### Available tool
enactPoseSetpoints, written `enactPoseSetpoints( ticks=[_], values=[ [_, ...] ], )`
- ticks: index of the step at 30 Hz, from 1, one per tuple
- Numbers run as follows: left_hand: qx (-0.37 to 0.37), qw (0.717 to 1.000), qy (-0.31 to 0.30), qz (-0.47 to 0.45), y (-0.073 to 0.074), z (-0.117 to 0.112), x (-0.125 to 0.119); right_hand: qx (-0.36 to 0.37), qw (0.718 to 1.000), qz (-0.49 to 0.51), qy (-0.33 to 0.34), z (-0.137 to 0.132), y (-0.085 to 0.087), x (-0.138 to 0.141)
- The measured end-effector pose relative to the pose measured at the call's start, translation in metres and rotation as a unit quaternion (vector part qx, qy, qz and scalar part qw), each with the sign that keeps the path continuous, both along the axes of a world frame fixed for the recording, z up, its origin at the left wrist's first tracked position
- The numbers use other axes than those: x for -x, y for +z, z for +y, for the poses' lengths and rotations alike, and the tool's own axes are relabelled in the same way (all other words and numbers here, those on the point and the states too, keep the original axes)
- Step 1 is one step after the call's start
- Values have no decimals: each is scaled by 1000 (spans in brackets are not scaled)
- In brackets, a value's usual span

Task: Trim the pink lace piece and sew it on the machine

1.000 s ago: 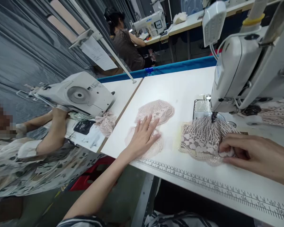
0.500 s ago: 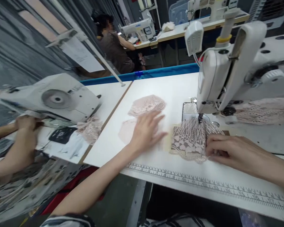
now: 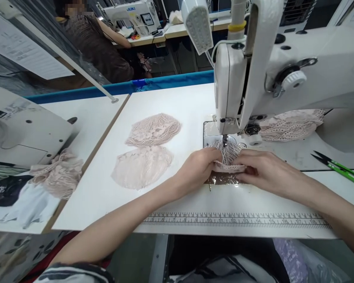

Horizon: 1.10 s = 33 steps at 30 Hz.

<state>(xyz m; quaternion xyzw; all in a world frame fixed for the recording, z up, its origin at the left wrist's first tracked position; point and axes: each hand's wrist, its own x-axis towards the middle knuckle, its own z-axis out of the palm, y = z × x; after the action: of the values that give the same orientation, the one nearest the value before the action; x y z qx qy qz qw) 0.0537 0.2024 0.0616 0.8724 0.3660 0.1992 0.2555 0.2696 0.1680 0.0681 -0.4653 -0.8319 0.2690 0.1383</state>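
Under the needle of the white sewing machine [image 3: 230, 86] lies a pale pink lace piece [image 3: 228, 168], its near edge lifted and folded. My left hand [image 3: 199, 167] pinches the left side of the lace, fingers closed. On its right side my right hand [image 3: 261, 167] grips the same edge, thumb below and fingers above. A shiny brown strip [image 3: 224, 179] shows on the table beneath the lace. To the left, a patterned lace cup piece [image 3: 153, 129] and a plainer pale cup piece [image 3: 141, 167] lie flat, one behind the other.
Green-handled thread snips [image 3: 342, 169] lie at the right. More pink lace [image 3: 292, 125] is heaped behind the needle. A printed ruler [image 3: 224, 220] runs along the table's front edge. Bunched lace [image 3: 60, 173] lies on the neighbouring table; a person [image 3: 97, 47] sits at a machine beyond.
My left hand has moved right, from beside the flat cup pieces to the lace at the needle, and taken hold. The lace edge, flat before, is now lifted. The view has turned right.
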Motion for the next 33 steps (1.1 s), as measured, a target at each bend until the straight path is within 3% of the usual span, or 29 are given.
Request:
enactPoseSetpoints(
  ticks=[3,6,11,15,22,24,27,30,33],
  values=[
    [27,999,3,-27,5,4,0,-89,996,-14,-16,-1,-3,-1],
    [50,998,-26,-19,13,9,0,-152,986,50,-41,0,-2,0],
    [37,993,-47,98,19,27,-4,-244,957,119,-99,3,-5,2],
    [5,989,-37,146,16,37,-8,-244,954,118,-126,5,-9,3],
    [68,992,-94,57,16,33,-2,-206,964,93,-142,5,-10,3],
    [34,993,-101,53,10,25,1,-195,971,73,-118,4,-8,2],
    [-97,988,-104,65,-4,10,5,-211,977,19,-38,0,-6,2],
    [-236,963,-93,95,-17,-5,8,-259,965,-28,26,-4,-6,3],
    [-326,933,-92,122,-22,-13,9,-282,957,-46,50,-7,-8,7]
  ],
)
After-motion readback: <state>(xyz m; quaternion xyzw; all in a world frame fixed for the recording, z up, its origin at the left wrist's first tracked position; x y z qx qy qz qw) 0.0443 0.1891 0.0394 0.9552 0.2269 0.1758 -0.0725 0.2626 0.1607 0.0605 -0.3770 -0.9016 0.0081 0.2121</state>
